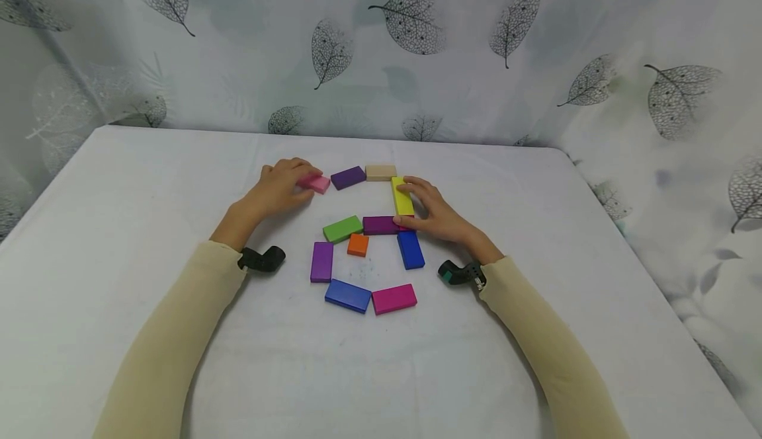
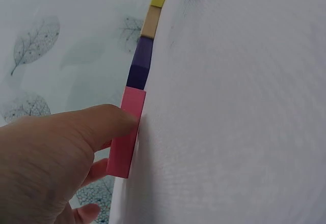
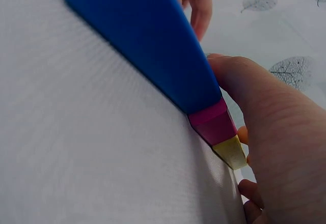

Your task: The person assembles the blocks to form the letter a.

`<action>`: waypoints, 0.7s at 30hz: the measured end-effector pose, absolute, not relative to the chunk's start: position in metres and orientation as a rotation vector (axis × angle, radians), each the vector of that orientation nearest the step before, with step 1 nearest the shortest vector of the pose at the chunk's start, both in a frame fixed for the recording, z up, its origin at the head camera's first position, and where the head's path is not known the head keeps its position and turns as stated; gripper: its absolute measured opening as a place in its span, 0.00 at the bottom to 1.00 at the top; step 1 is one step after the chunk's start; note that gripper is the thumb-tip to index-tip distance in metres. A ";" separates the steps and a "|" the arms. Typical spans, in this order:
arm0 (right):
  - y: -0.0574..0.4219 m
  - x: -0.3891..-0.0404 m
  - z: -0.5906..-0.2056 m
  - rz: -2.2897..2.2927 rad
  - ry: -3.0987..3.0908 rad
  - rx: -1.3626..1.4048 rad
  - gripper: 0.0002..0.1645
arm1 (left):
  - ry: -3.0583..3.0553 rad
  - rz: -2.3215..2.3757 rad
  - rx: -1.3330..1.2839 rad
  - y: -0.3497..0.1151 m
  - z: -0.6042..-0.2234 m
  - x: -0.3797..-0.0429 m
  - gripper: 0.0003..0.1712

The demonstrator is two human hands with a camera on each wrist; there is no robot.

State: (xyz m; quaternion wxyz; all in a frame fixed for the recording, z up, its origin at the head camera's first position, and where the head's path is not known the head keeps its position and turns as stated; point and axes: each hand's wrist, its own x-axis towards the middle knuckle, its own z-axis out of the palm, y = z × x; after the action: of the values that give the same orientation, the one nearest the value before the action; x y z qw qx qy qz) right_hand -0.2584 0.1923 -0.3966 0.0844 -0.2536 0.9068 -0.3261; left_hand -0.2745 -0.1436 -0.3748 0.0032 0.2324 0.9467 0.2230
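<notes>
In the head view my left hand pinches a pink block at the far left of a block outline. The left wrist view shows the thumb along one face of this pink block, its end meeting a dark purple block. My right hand rests at the outline's right side, fingers touching a yellow block. Its thumb lies over a magenta block end, beside a plum block. A blue block fills much of the right wrist view.
Beige and green blocks belong to the outline. A small orange block sits inside it. Violet, another blue and hot pink blocks form the near side. A white cloth covers the table; leaf-patterned fabric hangs behind.
</notes>
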 end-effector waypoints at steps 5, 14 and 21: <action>0.193 -0.258 -0.396 -0.980 2.699 -0.757 0.40 | 2.978 0.661 0.704 -0.143 -0.375 -0.275 0.23; 0.193 -0.259 -0.399 -0.982 2.691 -0.758 0.41 | 2.947 0.735 0.627 -0.143 -0.378 -0.271 0.25; 0.195 -0.259 -0.399 -0.975 2.705 -0.740 0.41 | 2.940 0.789 0.613 -0.139 -0.376 -0.268 0.25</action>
State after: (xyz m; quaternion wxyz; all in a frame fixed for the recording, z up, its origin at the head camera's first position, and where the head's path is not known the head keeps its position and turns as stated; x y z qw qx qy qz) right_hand -0.2592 0.1949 -0.3989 0.0863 -0.2484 0.9077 -0.3271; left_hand -0.2683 -0.1393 -0.3757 0.0182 0.1973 0.9467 0.2539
